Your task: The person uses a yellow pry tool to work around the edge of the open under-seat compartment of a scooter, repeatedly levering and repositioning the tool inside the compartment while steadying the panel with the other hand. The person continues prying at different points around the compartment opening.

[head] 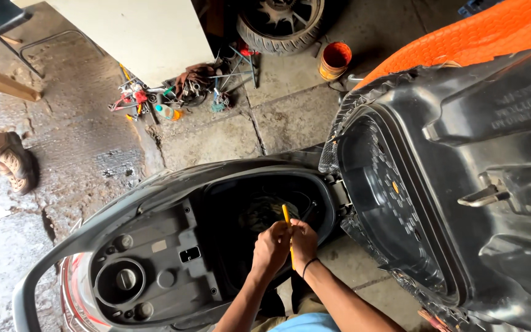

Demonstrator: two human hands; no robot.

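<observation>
Both my hands meet over the open under-seat storage well (265,209) of a dark scooter. My left hand (270,248) and my right hand (304,241) are closed together around a thin yellow-handled tool (286,215), whose tip points up and forward into the well. A black band circles my right wrist. The scooter's seat (462,184) is swung up at the right, showing its black underside and orange top. The fuel cap (124,280) sits in the rear panel at lower left.
A pile of hand tools (173,92) lies on the concrete floor ahead, beside a white board. An orange bucket (335,60) and a tyre (281,21) stand further back. Another person's sandalled foot (13,163) is at the left edge.
</observation>
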